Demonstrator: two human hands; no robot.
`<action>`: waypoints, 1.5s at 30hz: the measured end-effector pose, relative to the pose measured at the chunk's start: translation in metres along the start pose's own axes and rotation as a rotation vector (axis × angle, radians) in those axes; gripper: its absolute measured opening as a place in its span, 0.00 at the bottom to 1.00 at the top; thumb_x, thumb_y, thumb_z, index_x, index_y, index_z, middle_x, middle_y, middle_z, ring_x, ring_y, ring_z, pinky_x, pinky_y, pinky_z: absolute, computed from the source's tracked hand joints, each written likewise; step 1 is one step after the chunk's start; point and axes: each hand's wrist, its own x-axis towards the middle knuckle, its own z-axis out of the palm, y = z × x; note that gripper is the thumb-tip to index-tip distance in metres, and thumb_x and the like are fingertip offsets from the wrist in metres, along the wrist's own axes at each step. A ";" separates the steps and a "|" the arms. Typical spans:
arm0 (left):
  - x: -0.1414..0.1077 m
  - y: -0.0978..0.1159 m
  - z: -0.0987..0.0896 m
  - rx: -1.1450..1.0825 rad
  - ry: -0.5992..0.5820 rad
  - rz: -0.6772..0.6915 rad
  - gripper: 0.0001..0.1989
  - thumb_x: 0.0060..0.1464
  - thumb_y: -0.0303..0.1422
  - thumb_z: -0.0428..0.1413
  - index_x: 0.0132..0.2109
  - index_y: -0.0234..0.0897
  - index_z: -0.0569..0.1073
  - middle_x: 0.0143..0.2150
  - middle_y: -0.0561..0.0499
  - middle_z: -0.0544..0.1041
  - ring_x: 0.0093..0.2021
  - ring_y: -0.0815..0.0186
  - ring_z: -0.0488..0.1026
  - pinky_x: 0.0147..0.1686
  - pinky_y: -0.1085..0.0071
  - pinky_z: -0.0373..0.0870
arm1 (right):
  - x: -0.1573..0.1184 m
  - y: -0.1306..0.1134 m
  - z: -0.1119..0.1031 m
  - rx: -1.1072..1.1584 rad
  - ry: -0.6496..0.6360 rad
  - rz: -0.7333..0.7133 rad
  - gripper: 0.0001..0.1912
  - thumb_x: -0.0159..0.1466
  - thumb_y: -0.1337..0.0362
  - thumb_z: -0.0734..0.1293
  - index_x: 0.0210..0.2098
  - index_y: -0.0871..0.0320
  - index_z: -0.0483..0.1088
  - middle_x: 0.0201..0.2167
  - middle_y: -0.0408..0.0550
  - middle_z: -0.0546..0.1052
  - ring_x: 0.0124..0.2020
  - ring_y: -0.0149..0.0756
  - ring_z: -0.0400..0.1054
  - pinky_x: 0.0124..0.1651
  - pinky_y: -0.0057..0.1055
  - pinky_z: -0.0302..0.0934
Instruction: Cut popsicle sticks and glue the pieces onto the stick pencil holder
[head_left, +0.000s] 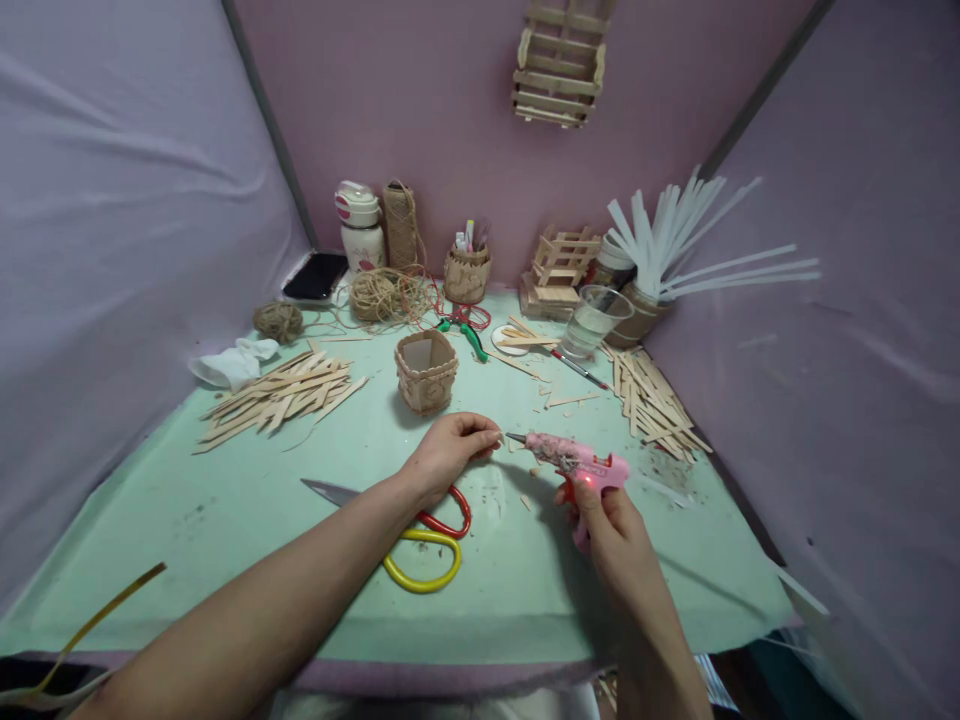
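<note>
My right hand (604, 515) is wrapped round the handle of a pink glue gun (574, 460), whose nozzle points left. Just left of the nozzle, my left hand (457, 450) pinches a tiny pale piece (501, 437) between thumb and fingertips; its exact shape is too small to tell. Under my left forearm lie scissors (424, 585) with one red and one yellow handle loop, their blades sticking out to the left. A small woven-edged wooden pot (426, 378) stands upright behind my left hand.
Piles of flat wooden sticks lie left (281, 395) and right (649, 400). Behind are green-handled pliers (474, 342), twine (375, 295), a clear cup (592, 325), a phone (316, 277), a white bottle (363, 240) and a pot of white glue sticks (664, 240).
</note>
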 end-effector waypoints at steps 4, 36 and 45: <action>-0.001 0.001 0.000 0.025 0.001 0.005 0.12 0.37 0.35 0.66 0.28 0.32 0.76 0.26 0.51 0.74 0.28 0.72 0.67 0.32 0.74 0.63 | 0.000 0.001 0.000 -0.002 -0.008 0.004 0.28 0.60 0.38 0.60 0.29 0.59 0.68 0.20 0.41 0.66 0.18 0.28 0.55 0.21 0.28 0.50; -0.002 0.005 0.002 0.054 0.040 0.022 0.12 0.35 0.35 0.66 0.28 0.33 0.76 0.25 0.52 0.73 0.27 0.72 0.65 0.30 0.74 0.62 | -0.003 -0.001 -0.001 -0.056 0.006 0.030 0.26 0.59 0.39 0.60 0.28 0.58 0.68 0.22 0.42 0.68 0.17 0.28 0.55 0.20 0.28 0.50; 0.002 0.000 -0.003 0.029 0.055 0.050 0.14 0.37 0.38 0.66 0.30 0.33 0.76 0.28 0.50 0.75 0.30 0.71 0.68 0.34 0.72 0.65 | 0.005 0.006 -0.011 0.089 0.102 0.068 0.24 0.58 0.41 0.63 0.30 0.59 0.70 0.18 0.40 0.65 0.18 0.29 0.55 0.20 0.27 0.50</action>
